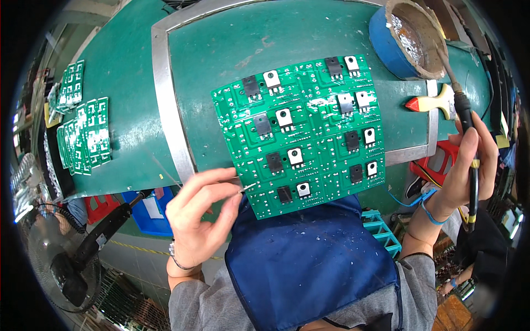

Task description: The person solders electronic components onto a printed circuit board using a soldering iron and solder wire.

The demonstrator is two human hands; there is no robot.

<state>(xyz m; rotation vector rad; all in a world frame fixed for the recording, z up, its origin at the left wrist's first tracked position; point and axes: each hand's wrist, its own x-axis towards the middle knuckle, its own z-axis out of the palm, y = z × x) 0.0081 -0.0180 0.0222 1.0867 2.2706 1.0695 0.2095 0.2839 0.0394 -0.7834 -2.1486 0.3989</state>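
A green circuit board [309,143] with rows of black and silver-faced transistors lies in front of me, its near edge above my blue apron. My left hand [201,212] is at the board's lower left edge, thumb and fingertips pinched on a thin silvery solder wire [249,188] that reaches over the board. In my right hand [476,163], out to the right, is a soldering iron [462,102], gripped by its dark handle. Its metal end points up to the rim of a round blue tub [391,47] with shiny metal bits inside.
A brush [433,103] with a red-tipped end lies below the tub. Stacks of green boards [85,138] stand at the left of the green table [130,110]. A metal strip [170,110] crosses the tabletop. A fan [69,265] stands lower left, and turquoise trays [381,231] sit below the table edge.
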